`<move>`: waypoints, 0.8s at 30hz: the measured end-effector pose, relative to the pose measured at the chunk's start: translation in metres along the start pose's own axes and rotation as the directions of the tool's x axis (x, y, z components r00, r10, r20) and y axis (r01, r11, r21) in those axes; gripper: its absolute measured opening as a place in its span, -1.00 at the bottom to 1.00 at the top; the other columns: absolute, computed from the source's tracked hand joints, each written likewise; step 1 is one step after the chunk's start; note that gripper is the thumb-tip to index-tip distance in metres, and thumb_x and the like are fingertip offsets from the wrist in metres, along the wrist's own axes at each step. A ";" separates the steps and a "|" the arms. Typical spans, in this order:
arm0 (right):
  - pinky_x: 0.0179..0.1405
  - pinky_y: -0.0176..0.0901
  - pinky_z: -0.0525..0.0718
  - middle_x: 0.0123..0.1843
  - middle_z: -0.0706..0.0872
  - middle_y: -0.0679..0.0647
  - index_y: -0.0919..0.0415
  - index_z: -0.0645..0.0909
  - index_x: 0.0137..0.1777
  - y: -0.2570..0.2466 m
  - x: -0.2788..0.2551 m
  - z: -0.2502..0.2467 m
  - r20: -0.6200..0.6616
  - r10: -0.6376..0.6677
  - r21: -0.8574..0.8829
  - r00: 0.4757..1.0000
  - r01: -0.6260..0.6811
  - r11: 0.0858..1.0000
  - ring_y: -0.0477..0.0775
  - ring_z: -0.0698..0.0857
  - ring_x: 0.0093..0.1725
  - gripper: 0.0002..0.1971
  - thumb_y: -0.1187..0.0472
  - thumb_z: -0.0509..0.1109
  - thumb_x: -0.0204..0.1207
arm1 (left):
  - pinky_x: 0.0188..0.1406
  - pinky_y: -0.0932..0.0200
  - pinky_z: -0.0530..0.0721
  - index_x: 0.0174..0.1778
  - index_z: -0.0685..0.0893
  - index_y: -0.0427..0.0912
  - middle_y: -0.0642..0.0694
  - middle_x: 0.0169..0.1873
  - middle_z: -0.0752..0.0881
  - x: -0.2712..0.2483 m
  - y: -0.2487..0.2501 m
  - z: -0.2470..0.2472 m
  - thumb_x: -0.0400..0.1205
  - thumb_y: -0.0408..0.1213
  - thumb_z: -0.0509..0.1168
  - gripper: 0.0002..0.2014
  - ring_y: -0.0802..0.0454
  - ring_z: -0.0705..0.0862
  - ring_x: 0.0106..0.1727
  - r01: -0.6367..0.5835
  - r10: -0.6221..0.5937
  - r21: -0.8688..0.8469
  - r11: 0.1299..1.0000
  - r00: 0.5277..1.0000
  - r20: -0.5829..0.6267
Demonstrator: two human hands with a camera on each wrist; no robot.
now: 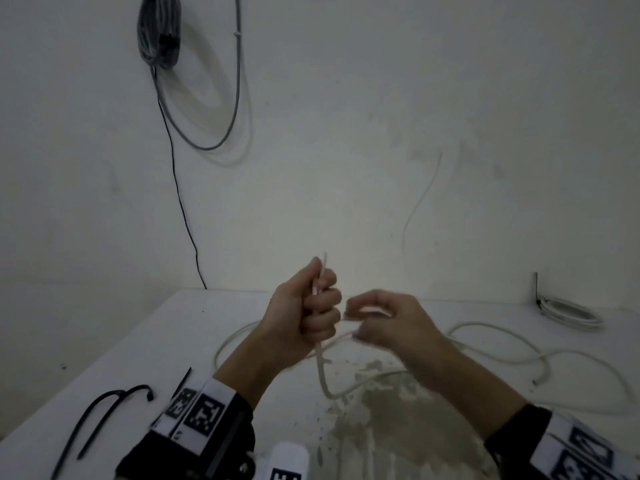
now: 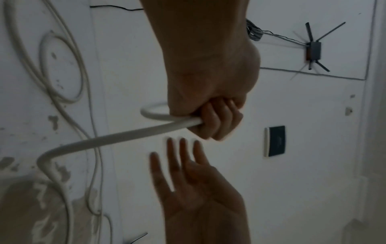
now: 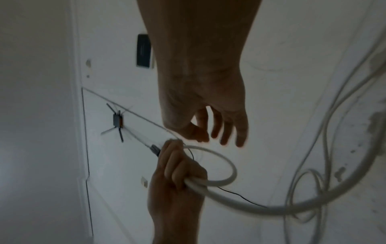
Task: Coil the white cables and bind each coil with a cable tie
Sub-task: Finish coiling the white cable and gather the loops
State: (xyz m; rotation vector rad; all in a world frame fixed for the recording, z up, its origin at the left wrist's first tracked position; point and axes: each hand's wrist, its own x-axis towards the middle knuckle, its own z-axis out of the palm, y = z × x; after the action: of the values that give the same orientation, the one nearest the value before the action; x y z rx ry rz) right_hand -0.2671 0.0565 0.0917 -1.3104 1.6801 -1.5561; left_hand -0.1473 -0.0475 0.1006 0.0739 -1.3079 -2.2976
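Note:
My left hand is a fist gripping a white cable above the table. The cable's end sticks up out of the fist, and a small loop curls out beside it. From the left hand the cable drops to the table and runs off in loose bends to the right. My right hand hovers just right of the fist with relaxed, spread fingers and holds nothing. Black cable ties lie at the front left.
A white coil bound with a black tie lies at the table's back right. A grey cable bundle hangs on the wall, with a thin black wire running down from it. The white table has a stained patch near me.

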 end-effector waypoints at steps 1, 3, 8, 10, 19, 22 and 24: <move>0.23 0.03 0.65 0.01 0.78 0.07 0.10 0.69 -0.05 -0.005 0.004 -0.004 -0.038 -0.014 0.086 0.999 0.017 0.996 0.04 0.72 0.08 -0.73 0.48 0.32 0.47 | -0.76 0.34 0.05 -0.45 0.43 -0.08 0.07 -0.68 0.20 -0.002 -0.001 -0.003 0.65 -0.04 0.06 -0.64 0.17 0.06 -0.70 0.076 -0.071 -0.035 0.997 0.990 0.118; 0.35 0.04 0.54 0.17 0.72 -0.04 -0.05 0.63 0.11 -0.017 0.007 -0.007 -0.008 -0.072 0.137 0.997 0.073 0.988 -0.07 0.66 0.23 -0.83 0.15 0.24 0.63 | -0.73 0.31 0.05 -0.39 0.34 -0.09 0.04 -0.64 0.17 -0.008 -0.005 -0.006 0.72 -0.13 0.05 -0.67 0.17 0.04 -0.67 0.189 -0.147 -0.121 0.975 0.945 0.292; -0.11 -0.17 0.66 -0.30 0.70 0.07 0.04 0.77 -0.14 -0.035 0.005 -0.006 0.144 -0.085 -0.067 0.986 0.095 0.993 -0.09 0.70 -0.29 -0.56 -0.25 0.20 0.44 | -0.76 0.31 0.02 -0.38 0.29 -0.14 0.05 -0.67 0.06 -0.013 -0.005 -0.003 0.72 -0.21 0.02 -0.68 0.17 0.00 -0.68 0.303 -0.241 -0.095 0.948 0.881 0.407; -0.42 -0.24 0.52 -0.45 0.53 0.08 0.15 0.79 -0.26 -0.039 0.006 -0.009 0.099 -0.115 -0.104 0.988 0.125 0.987 -0.07 0.50 -0.46 -0.62 -0.16 0.36 0.43 | -0.77 0.33 0.06 -0.39 0.30 -0.12 0.05 -0.67 0.09 -0.009 -0.004 -0.008 0.71 -0.19 0.04 -0.68 0.16 0.02 -0.68 0.283 -0.236 -0.067 0.957 0.891 0.389; -0.63 -0.30 0.26 -0.58 0.33 -0.04 0.36 0.73 -0.20 -0.046 0.013 -0.019 0.074 0.004 -0.095 0.997 0.003 0.995 -0.07 0.26 -0.59 -0.77 0.17 0.39 0.48 | -0.77 0.41 0.07 -0.44 0.40 -0.07 0.14 -0.70 0.17 0.003 0.004 0.009 0.54 -0.06 0.16 -0.73 0.26 0.12 -0.72 0.065 -0.071 0.340 0.938 0.997 0.004; -0.62 -0.30 0.31 -0.62 0.35 -0.06 0.41 0.74 -0.19 -0.047 0.014 -0.020 0.038 0.006 -0.073 0.999 -0.003 0.997 -0.08 0.32 -0.62 -0.72 0.14 0.42 0.50 | -0.69 0.37 0.08 -0.39 0.37 -0.09 0.12 -0.66 0.16 0.002 0.004 0.013 0.67 -0.11 0.09 -0.70 0.23 0.11 -0.68 0.050 -0.046 0.445 0.894 0.999 -0.018; -0.59 -0.29 0.40 -0.61 0.41 -0.04 0.39 0.73 -0.26 -0.047 0.015 -0.019 0.007 0.027 -0.039 1.000 -0.027 0.999 -0.09 0.39 -0.61 -0.79 0.24 0.42 0.49 | -0.64 0.34 0.09 -0.37 0.40 -0.11 0.11 -0.65 0.17 0.002 0.004 0.015 0.71 -0.13 0.07 -0.68 0.22 0.12 -0.67 0.043 -0.038 0.476 0.878 0.999 -0.021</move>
State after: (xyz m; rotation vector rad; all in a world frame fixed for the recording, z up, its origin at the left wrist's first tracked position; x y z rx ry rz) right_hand -0.2748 0.0573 0.1444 -1.3059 1.7238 -1.5082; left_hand -0.1520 -0.0380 0.1129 0.2803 -1.8555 -1.9481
